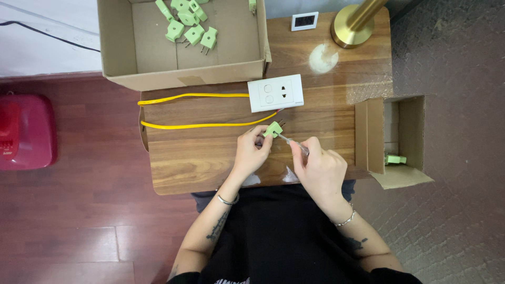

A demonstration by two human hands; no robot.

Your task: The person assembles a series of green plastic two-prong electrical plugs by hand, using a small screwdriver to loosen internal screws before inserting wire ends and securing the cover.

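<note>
My left hand (251, 151) pinches a small light-green plug (273, 129) just above the wooden table (200, 158), its metal prongs pointing up and right. My right hand (321, 167) grips a thin screwdriver (293, 142) with a clear handle; its tip touches the plug. A yellow cable (194, 125) runs in a loop from the left table edge toward the plug and toward a white wall socket plate (275, 92) lying flat behind my hands.
A large open cardboard box (121, 58) at the back left holds several green plugs (190, 26). A smaller open box (402, 139) at the right holds one green plug (395, 159). A brass lamp base (351, 26) and a small white digital display (304, 21) stand behind. A red object (23, 131) sits on the floor.
</note>
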